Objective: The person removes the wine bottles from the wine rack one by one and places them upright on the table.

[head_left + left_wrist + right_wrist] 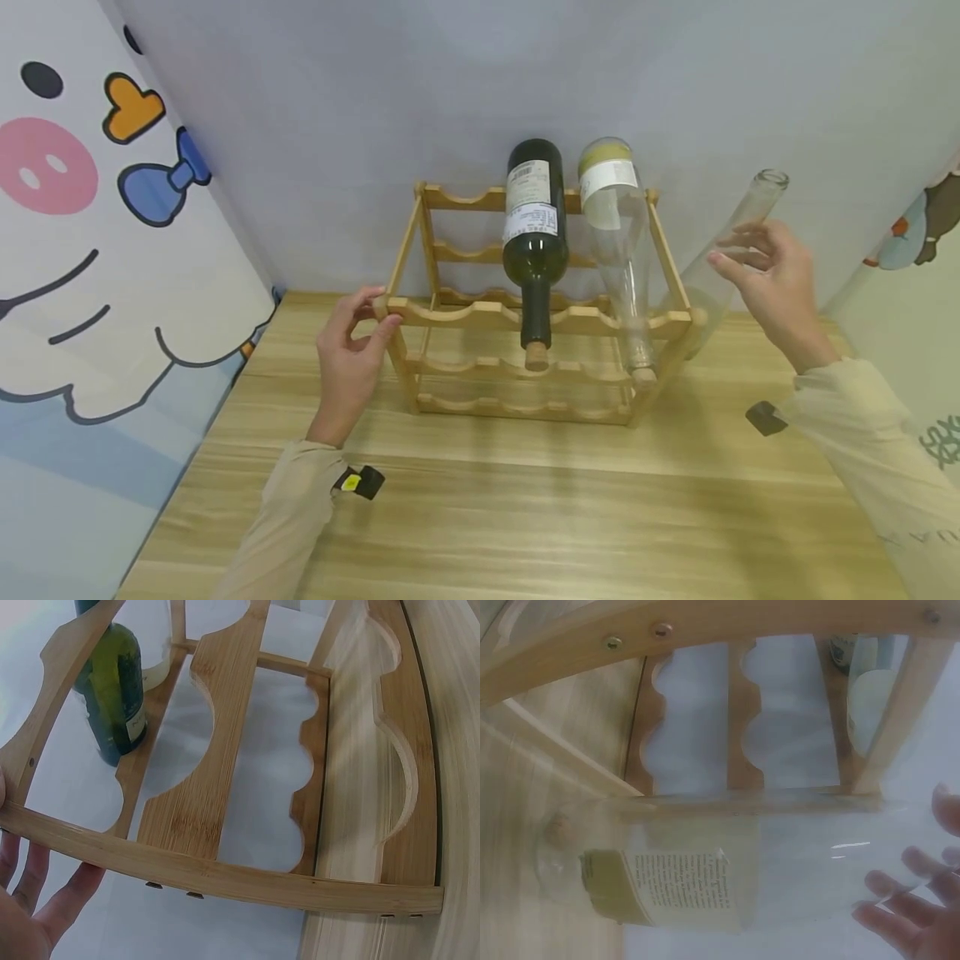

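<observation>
A wooden wine rack (480, 315) stands on the table against the back wall. The left hand (351, 358) grips its near left top corner, thumb in front. Across the rack's top lie a dark green wine bottle (535, 221) with a cork and a clear corked bottle (617, 217), necks toward me. Another clear glass bottle (682, 892), labelled, stands upright just right of the rack, its open mouth at the top. Around its upper part curl the right hand's (780, 287) thumb and fingers; the contact is partly hidden.
The wood-grain table (480, 517) reaches toward me. Behind the rack rises a pale wall (337, 125). A cartoon-printed panel (150, 275) borders the left side, and a pale green printed wall (915, 317) the right. The rack's lower scalloped rails (517, 408) hold no bottles.
</observation>
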Available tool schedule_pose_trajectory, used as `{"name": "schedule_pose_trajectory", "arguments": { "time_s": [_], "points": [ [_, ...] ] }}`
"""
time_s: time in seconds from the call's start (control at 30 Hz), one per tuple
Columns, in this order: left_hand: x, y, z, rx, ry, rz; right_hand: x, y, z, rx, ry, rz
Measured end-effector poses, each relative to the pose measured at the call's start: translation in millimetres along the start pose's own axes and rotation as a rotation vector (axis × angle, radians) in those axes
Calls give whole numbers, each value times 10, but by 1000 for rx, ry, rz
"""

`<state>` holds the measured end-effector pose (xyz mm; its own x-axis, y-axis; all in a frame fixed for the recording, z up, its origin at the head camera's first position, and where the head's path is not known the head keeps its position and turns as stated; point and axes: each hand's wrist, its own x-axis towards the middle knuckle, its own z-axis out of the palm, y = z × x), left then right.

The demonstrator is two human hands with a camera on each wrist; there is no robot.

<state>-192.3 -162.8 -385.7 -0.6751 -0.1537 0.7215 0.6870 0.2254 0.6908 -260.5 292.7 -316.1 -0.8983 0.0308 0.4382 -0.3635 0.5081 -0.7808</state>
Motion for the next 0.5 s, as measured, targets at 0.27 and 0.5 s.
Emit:
{"name": "schedule_pose_trajectory", "arguments": {
  "time_s": [0.27, 0.5],
  "points": [
    [-2, 18, -8, 12, -8, 0, 61, 55, 90, 20, 36, 14],
    [-2, 4, -12, 10, -2, 8, 86, 119, 142, 26, 35, 35]
  ]
}}
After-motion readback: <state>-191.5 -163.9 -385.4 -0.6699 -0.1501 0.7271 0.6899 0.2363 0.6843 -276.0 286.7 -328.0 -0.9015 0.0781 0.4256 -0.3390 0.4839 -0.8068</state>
